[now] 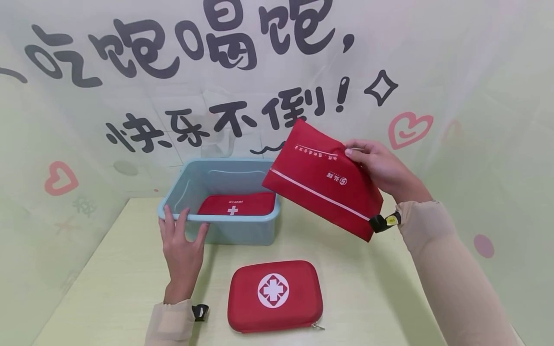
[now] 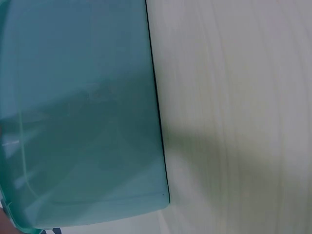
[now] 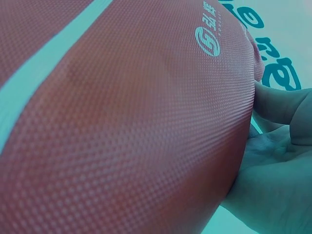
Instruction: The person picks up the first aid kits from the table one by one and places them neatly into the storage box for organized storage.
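Note:
My right hand (image 1: 383,166) pinches the edge of a flat red fabric pouch (image 1: 320,178) between thumb and fingers. The pouch hangs tilted in the air, right of a light blue plastic bin (image 1: 235,233), its white stripe and lettering facing me. Close up in the right wrist view, the thumb (image 3: 280,105) presses on the pouch's edge. At the bin's front left corner, my left hand (image 1: 183,252) holds the rim, fingertips over it and thumb against the front wall. Inside the bin lies a red first aid pouch (image 1: 251,204) with a white cross, partly hidden by the front wall.
A red zippered first aid case (image 1: 298,288) lies on the pale wooden table (image 1: 355,298), in front of the bin. Behind the bin stands a printed backdrop (image 1: 277,86) with dark lettering, and its sides enclose the table left and right.

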The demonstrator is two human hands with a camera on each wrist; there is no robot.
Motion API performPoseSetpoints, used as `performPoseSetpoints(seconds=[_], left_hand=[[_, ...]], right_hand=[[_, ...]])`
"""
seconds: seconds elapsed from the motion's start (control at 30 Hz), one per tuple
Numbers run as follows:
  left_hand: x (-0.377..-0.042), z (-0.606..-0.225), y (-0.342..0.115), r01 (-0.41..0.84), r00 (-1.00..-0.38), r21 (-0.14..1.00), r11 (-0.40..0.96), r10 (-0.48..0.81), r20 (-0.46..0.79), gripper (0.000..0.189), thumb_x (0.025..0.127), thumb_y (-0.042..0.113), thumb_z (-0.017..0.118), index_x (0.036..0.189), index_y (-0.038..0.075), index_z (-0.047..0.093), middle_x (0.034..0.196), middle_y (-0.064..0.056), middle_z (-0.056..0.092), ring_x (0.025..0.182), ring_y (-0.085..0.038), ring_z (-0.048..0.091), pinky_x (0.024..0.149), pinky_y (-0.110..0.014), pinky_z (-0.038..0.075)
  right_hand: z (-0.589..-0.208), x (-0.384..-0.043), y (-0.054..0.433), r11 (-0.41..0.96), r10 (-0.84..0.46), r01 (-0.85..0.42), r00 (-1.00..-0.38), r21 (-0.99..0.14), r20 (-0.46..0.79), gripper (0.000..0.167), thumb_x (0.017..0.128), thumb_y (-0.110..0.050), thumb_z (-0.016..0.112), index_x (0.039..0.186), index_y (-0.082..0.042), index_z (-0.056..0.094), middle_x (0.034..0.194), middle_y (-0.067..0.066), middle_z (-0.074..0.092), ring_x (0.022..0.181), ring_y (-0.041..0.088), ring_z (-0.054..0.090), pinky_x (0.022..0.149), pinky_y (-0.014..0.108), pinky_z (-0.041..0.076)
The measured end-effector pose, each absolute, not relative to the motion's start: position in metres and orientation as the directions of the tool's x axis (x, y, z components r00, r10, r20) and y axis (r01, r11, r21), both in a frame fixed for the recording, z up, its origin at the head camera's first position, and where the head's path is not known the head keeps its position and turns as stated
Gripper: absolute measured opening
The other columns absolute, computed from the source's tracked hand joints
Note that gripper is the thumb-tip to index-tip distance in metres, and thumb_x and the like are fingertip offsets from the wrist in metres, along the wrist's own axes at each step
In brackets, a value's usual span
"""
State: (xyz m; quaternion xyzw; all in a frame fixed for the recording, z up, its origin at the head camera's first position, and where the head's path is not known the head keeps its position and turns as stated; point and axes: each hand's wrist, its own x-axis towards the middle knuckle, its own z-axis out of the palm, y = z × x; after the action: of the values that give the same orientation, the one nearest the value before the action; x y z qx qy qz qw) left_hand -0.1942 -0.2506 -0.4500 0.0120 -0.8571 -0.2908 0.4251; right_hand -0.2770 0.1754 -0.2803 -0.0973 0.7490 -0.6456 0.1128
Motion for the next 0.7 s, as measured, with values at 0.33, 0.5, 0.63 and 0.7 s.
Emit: performPoseSetpoints(seconds=[0.33,0.5,0.63,0.7], left_hand=[[-0.194,-0.450,-0.250,0.234,-0.634,0.513,0.826,-0.270,0.725,0.057,0.083,0.012,0.082,0.133,0.001,0.057,0.155,-0.027,0.034,0.145,-0.049,0.023,0.094,-0.068,0.041],[-0.195,-0.450,-0.250,0.237,-0.634,0.509,0.827,-0.266,0.727,0.058,0.082,0.012,0.082,0.133,0.001,0.057,0.155,-0.027,0.034,0.145,-0.049,0.022,0.094,-0.067,0.041],[-0.195,-0.451,-0.251,0.239,-0.629,0.508,0.827,-0.267,0.730,0.057,0.082,0.012,0.082,0.133,0.000,0.057,0.154,-0.027,0.034,0.145,-0.049,0.023,0.094,-0.068,0.041],[-0.195,-0.451,-0.251,0.238,-0.629,0.509,0.827,-0.268,0.730,0.058,0.082,0.012,0.082,0.133,0.000,0.057,0.154,-0.027,0.034,0.145,-0.049,0.023,0.094,-0.068,0.041]], right_hand=[[-0.268,-0.285,0.150,0.118,-0.320,-0.015,-0.947,-0.993,-0.024,0.036,0.100,-0.026,0.061,0.131,-0.009,0.058,0.116,0.013,0.065,0.097,0.027,0.070,0.082,0.036,0.059],[-0.265,-0.289,0.135,0.084,-0.339,-0.004,-0.940,-0.996,-0.025,0.033,0.101,-0.023,0.059,0.131,-0.009,0.059,0.115,0.013,0.065,0.095,0.027,0.070,0.080,0.036,0.060],[-0.264,-0.294,0.124,0.085,-0.348,0.001,-0.937,-0.996,-0.031,0.033,0.100,-0.023,0.059,0.131,-0.010,0.059,0.117,0.014,0.065,0.097,0.029,0.070,0.081,0.037,0.060],[-0.263,-0.296,0.118,0.095,-0.351,0.001,-0.936,-0.996,-0.034,0.034,0.100,-0.024,0.060,0.131,-0.011,0.059,0.118,0.014,0.065,0.098,0.030,0.070,0.082,0.038,0.059]])
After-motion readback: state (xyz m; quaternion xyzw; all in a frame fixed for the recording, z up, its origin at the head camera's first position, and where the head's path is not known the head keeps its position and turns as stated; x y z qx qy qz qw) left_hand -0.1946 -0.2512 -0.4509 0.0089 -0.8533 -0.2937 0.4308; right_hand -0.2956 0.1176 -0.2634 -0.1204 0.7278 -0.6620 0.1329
